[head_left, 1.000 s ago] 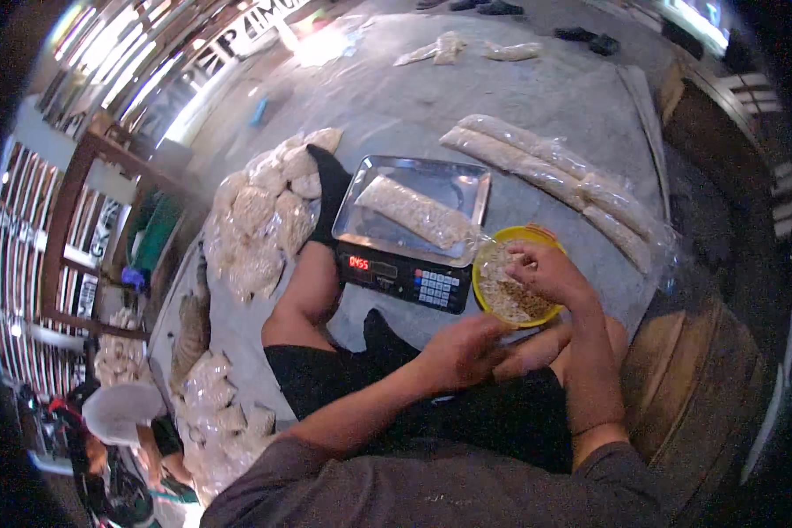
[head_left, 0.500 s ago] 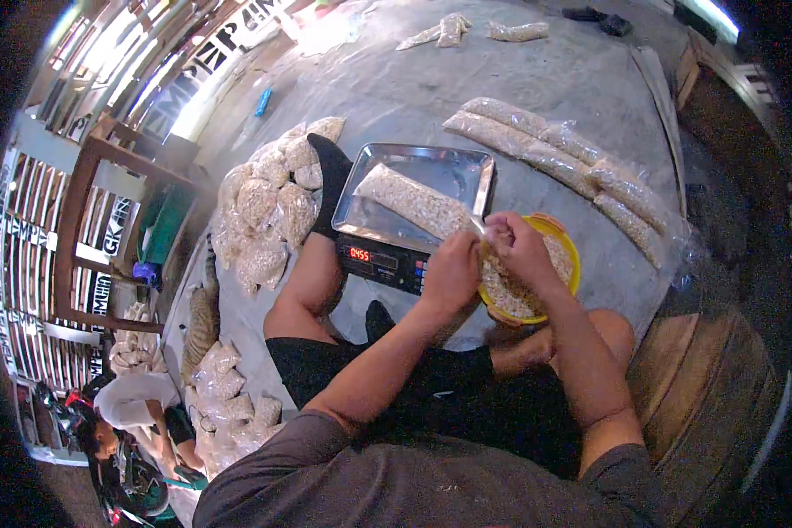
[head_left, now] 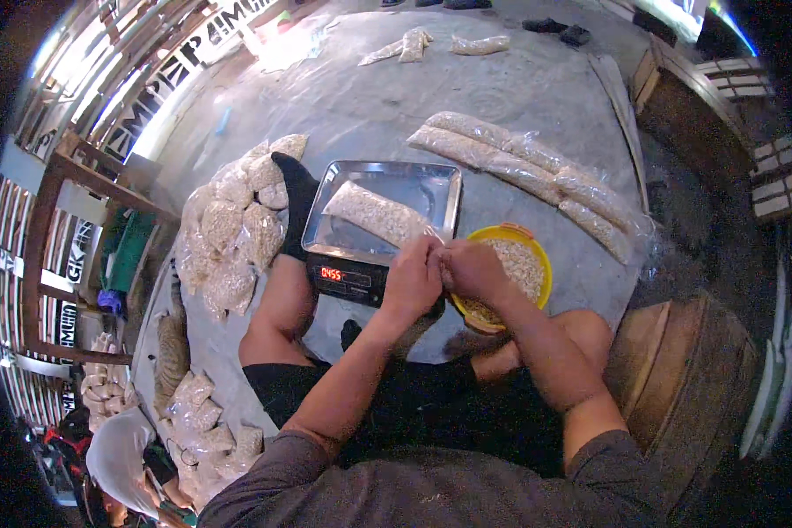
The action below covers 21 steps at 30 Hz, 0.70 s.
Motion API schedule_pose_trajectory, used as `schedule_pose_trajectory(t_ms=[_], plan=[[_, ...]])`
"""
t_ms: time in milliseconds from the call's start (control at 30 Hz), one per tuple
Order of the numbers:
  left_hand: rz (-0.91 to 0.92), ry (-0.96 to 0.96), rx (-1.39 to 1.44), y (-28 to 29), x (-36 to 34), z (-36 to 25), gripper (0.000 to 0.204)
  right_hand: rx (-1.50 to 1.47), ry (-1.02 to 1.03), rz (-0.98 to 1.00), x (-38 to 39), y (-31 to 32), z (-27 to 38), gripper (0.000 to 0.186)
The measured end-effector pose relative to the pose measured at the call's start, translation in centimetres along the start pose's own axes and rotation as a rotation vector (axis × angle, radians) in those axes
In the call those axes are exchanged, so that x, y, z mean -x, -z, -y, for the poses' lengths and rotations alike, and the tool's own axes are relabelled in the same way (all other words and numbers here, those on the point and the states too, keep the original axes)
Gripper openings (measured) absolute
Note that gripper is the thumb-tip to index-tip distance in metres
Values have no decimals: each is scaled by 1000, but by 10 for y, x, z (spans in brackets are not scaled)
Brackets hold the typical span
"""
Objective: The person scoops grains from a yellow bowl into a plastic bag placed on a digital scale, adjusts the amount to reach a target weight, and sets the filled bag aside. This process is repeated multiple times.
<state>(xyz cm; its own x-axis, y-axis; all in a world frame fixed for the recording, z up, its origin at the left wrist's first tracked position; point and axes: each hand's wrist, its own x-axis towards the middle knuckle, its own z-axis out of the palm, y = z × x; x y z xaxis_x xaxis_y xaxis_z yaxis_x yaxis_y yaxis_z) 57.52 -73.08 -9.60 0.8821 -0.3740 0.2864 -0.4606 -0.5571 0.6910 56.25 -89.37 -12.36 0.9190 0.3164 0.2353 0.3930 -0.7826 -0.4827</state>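
A long clear bag of pale grains [head_left: 374, 211] lies on the steel tray [head_left: 321, 231] of a black digital scale [head_left: 355, 286], its neck reaching toward my hands. My left hand [head_left: 414, 280] and my right hand [head_left: 475, 273] meet at that neck, fingers closed on the plastic. A yellow basin [head_left: 535, 295] holding loose grains is just under and beside my right hand. My socked foot [head_left: 295, 189] rests left of the scale.
Bagged grains [head_left: 224, 224] are piled at the left, more [head_left: 207, 422] nearer. Long bags [head_left: 519, 172] lie at the right, wooden boards [head_left: 642, 361] beside me. A cat [head_left: 172, 361] lies left; another person [head_left: 123, 453] bends at the lower left. A wooden frame [head_left: 48, 229] stands behind.
My right hand came up out of the basin to the bag's neck, and my left hand moved up to join it. The other person at the lower left has bent further down.
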Motion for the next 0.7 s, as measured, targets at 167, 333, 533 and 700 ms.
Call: schedule_pose_trajectory(t_ms=[167,333,533,700], plan=[[-32,44,78,14,-15,23,16,179,-129,1,-20,-46,-15,17],[0,113,9,24,-29,58,19,173,-131,-52,-28,-47,-11,20],[-72,137,-11,10,-29,76,19,-29,-90,154,-37,-56,-25,24],[-59,178,-98,3,-35,86,22,-278,-74,167,-23,-25,-40,37]])
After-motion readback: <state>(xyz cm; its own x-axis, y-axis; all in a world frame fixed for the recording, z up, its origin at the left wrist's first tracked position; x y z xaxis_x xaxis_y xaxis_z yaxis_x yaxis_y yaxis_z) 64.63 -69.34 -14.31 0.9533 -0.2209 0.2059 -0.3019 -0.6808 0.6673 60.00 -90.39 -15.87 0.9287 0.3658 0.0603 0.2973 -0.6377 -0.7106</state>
